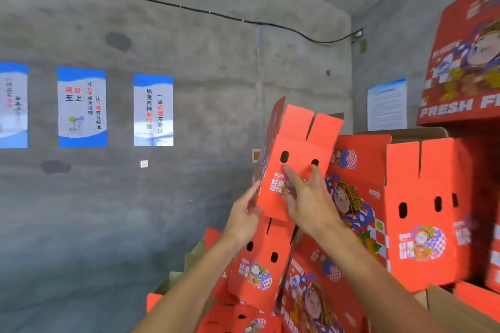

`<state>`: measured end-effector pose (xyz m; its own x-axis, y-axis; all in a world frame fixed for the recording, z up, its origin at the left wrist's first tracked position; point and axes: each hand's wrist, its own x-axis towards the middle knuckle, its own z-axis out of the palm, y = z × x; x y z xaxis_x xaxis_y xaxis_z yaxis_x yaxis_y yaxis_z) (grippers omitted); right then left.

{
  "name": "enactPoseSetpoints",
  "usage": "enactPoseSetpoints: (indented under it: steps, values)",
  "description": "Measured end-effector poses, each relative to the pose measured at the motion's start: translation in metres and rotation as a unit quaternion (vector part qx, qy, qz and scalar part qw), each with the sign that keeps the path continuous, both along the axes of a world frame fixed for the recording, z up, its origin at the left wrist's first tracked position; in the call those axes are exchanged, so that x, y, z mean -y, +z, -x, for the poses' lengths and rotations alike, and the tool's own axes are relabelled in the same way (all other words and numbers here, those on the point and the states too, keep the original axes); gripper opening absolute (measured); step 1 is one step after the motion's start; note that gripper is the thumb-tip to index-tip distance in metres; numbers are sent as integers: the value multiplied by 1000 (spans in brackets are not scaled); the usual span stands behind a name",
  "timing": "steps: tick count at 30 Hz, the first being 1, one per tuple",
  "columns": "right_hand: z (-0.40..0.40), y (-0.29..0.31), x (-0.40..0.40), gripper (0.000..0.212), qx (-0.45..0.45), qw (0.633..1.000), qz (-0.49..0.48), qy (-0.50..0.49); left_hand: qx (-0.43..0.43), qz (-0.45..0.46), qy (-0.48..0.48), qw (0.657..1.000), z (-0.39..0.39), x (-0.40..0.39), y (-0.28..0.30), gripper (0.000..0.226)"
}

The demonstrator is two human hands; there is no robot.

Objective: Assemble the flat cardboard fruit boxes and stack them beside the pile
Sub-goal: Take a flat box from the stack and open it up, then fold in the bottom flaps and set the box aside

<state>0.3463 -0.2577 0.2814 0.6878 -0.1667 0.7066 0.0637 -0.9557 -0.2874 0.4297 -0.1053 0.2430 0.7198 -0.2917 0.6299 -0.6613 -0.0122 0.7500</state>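
I have my left hand gripping the lower corner of the red printed cardboard fruit box, my right hand spread flat against its face, steadying it above the stacked red assembled boxes behind.

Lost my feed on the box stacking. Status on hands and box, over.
Left hand grips the raised box at its lower left corner. Right hand flat on its front, fingers straight. Stacked boxes close on the right.

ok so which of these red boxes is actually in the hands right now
The tilted red box raised against the grey wall: the left hand grips its lower corner and the right hand presses its front. The others sit stacked.
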Motion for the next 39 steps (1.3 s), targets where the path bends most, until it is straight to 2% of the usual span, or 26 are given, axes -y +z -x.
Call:
enactPoseSetpoints:
  steps: [3,7,12,17,21,25,27,28,30,31,32,36,39]
  values:
    - [1,-14,-4,69,-14,1000,-20,10,-6,-29,15,999,9,-3,-1,75]
    - [14,-33,-20,61,18,998,-37,37,-20,-42,74,996,22,-27,6,63]
    - [41,-81,-54,61,-12,994,-68,83,-10,-108,102,989,57,-84,-17,47]
    - [72,-158,-89,62,-64,990,-75,100,32,-225,127,965,97,-160,-81,43]
    - [97,-222,-113,67,-119,978,-97,143,17,-265,144,953,132,-216,-148,40]
    - [125,-300,-134,79,-221,951,-128,173,-52,-321,136,936,166,-255,-221,41]
    - [136,-338,-143,86,-298,925,-135,192,-92,-394,125,906,177,-270,-256,56]
    - [142,-357,-146,93,-340,907,-145,203,-115,-456,131,873,184,-277,-274,72]
    - [153,-392,-151,110,-419,867,-150,223,-182,-582,148,779,200,-288,-307,106]
    - [157,-408,-153,119,-454,853,-124,226,-216,-620,148,740,209,-292,-322,118]
    - [161,-422,-155,127,-484,842,-84,221,-238,-641,146,715,216,-294,-334,129]
    - [174,-445,-160,148,-529,824,-20,201,-238,-676,154,680,238,-292,-360,157]
    - [187,-439,-163,157,-548,807,0,219,-250,-692,143,662,246,-289,-364,163]
